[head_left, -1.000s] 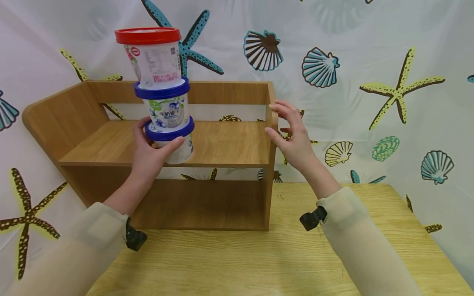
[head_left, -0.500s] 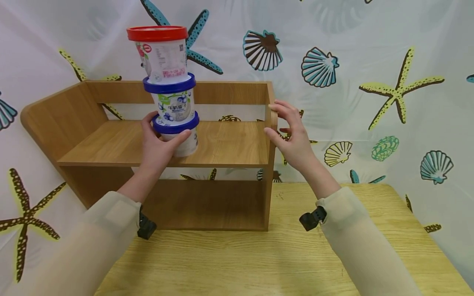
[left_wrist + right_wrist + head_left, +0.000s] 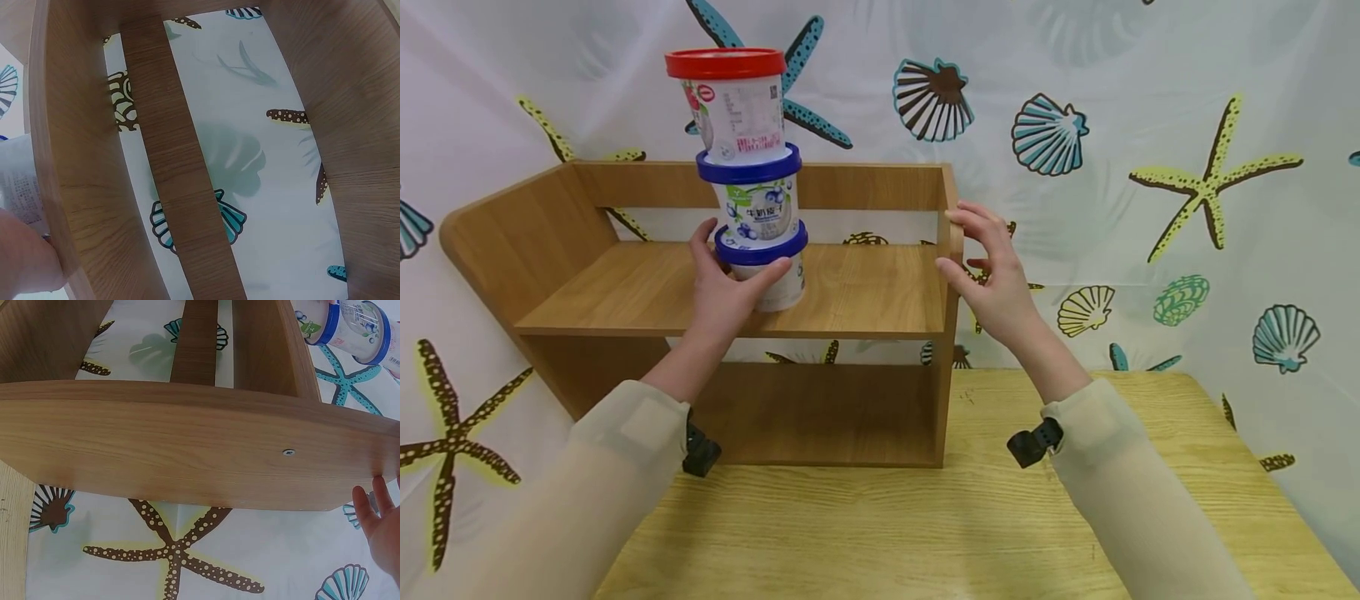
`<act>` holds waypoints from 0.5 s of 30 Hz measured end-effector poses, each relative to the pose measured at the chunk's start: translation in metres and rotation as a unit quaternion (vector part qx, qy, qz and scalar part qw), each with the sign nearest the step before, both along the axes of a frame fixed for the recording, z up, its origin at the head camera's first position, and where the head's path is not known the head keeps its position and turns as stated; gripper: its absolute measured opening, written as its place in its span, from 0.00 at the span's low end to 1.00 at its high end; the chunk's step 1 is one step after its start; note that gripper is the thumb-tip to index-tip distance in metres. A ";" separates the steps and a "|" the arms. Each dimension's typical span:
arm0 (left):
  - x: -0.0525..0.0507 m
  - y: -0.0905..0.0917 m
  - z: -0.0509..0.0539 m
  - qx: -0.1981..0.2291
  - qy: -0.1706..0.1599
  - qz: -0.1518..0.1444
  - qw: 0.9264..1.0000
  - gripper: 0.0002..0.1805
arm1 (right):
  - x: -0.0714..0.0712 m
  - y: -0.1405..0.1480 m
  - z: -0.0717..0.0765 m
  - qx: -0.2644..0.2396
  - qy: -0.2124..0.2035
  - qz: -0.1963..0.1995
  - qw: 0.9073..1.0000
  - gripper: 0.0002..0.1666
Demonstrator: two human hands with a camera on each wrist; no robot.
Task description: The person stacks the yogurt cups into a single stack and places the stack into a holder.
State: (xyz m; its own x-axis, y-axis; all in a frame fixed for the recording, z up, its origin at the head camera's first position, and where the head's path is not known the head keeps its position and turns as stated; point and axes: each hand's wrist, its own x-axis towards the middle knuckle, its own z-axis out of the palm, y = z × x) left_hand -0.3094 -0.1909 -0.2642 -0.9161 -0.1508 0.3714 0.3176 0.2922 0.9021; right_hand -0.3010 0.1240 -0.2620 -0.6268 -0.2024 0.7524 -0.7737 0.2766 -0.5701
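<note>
Three white plastic tubs stand stacked at the upper board of a wooden shelf [image 3: 872,283]. A red-lidded tub [image 3: 737,112] tops two blue-lidded ones: the middle tub [image 3: 763,208] and the bottom tub [image 3: 784,287]. My left hand [image 3: 726,287] grips the bottom tub from the left, thumb across its front. Whether that tub touches the board I cannot tell. My right hand [image 3: 996,275] holds the front edge of the shelf's right side panel [image 3: 950,250], fingers above, thumb lower. In the right wrist view its fingertips [image 3: 378,487] meet the panel's outer face.
Below the upper board is a lower compartment [image 3: 820,417]. The shelf stands on a light wooden table [image 3: 880,533]. Behind hangs a white curtain [image 3: 1097,50] printed with starfish and shells. A raised panel [image 3: 535,233] closes the shelf's left end.
My left hand has carried the tub stack right, slightly up and farther back over the upper board. Most of that motion came in the earlier half second. The right hand has stayed put.
</note>
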 end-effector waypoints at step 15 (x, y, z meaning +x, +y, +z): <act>0.049 -0.012 -0.004 -0.017 0.030 -0.018 0.999 0.55 | 0.000 0.008 0.000 0.021 -0.016 -0.022 0.999 0.29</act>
State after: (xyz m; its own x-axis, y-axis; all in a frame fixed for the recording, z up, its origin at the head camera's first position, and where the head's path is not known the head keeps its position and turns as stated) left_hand -0.2604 -0.2033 -0.2682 -0.8968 -0.1051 0.4297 0.3809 0.3107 0.8709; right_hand -0.3009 0.1316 -0.2619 -0.6594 -0.2054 0.7232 -0.7418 0.3338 -0.5816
